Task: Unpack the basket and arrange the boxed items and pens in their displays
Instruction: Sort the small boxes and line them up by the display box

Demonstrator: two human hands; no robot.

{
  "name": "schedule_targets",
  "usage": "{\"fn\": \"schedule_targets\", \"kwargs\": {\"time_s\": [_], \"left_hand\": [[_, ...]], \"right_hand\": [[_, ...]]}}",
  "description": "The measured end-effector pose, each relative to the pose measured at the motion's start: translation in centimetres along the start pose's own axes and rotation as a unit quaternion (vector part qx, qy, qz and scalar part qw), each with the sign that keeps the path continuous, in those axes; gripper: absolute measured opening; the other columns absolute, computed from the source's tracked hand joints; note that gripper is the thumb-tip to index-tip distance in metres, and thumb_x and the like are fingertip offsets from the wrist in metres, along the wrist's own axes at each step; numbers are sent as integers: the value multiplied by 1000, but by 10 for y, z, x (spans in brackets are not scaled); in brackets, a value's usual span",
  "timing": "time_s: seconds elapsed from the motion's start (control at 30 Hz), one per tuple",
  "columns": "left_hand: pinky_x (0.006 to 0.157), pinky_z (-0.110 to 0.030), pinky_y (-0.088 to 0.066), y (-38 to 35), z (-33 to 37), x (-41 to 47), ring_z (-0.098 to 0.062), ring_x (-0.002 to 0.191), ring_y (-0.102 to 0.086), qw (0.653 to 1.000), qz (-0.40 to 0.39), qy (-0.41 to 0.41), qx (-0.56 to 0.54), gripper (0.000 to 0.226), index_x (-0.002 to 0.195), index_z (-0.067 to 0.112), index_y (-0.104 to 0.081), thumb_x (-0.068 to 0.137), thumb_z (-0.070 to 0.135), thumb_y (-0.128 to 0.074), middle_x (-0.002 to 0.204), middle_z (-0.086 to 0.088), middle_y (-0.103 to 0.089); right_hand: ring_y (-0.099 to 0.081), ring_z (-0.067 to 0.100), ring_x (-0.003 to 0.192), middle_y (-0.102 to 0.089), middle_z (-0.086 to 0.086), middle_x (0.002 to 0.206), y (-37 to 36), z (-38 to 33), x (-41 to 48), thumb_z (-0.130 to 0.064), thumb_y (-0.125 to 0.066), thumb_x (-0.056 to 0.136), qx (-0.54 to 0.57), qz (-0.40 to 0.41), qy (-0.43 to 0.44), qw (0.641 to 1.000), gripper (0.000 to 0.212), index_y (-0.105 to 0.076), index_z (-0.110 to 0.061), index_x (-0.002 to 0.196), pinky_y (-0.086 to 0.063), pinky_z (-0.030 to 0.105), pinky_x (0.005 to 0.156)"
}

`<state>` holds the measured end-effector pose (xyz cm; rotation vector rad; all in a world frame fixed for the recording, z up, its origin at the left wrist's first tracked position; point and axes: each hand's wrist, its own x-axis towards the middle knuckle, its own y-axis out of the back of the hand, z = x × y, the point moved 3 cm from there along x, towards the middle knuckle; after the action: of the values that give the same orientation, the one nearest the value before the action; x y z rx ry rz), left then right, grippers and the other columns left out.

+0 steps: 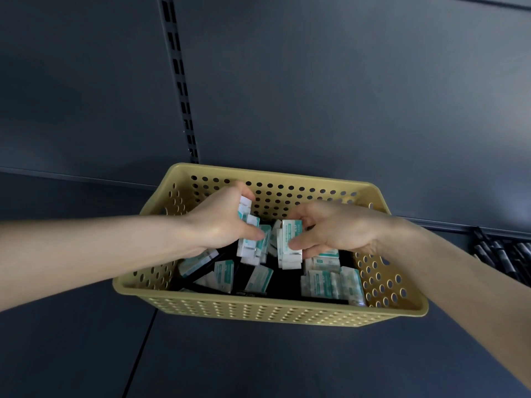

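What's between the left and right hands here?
Head view: only the teal-and-white boxes that the left hand and right hand hold, over the basket.

A tan plastic basket, its walls dotted with round holes, is sitting in the lower centre of the frame, turned slightly askew. Small white-and-teal loose boxes are lying jumbled over its dark bottom, some flat, some leaning, and most are crowding toward the lower right corner. Thin black shapes are lying under them, too dark to make out. The left hand is gripping one stack of boxes on end above the basket's middle. The right hand is pinching a second stack just beside it. At the right edge of the frame, dark pens are lying in blurred rows.
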<state>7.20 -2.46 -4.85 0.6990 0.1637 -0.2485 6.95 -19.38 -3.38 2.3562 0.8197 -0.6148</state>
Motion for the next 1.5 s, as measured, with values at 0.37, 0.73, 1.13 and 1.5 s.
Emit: {"fn": "schedule_targets", "kwargs": {"time_s": [0.37,0.73,1.13,1.5], "left_hand": [[49,-12,-49,5,-7,-11,-5,69,-70,974,-77,97,-189,30,88,19,-69,63,11,-83,90,2,-69],[92,-41,-50,-9,-17,-13,-23,104,-56,984,-53,161,-56,57,106,22,-58,59,23,-89,113,-5,-58],[73,-28,-45,-17,-9,-16,-14,95,-53,977,-74,183,-77,64,113,14,-49,64,28,-86,101,2,-55],[86,-38,-55,8,46,-51,-27,100,-68,898,-31,21,-439,25,114,-5,-60,91,4,-55,108,-17,-70]], "right_hand": [[-66,10,82,-65,5,100,3,-1,-4,0,-58,89,4,-5,19,1000,37,-50,-3,125,-55,21,79],[-64,3,70,-61,-1,86,-2,-4,0,-5,-62,88,-70,-1,22,997,34,-51,-8,120,-54,14,69],[-66,8,77,-63,0,97,-2,-3,2,-5,-64,86,-59,3,36,998,34,-50,-11,117,-55,19,74],[-67,19,89,-67,9,101,-1,-19,-38,-6,-50,93,222,66,189,954,22,-55,-10,114,-57,37,66]]}}
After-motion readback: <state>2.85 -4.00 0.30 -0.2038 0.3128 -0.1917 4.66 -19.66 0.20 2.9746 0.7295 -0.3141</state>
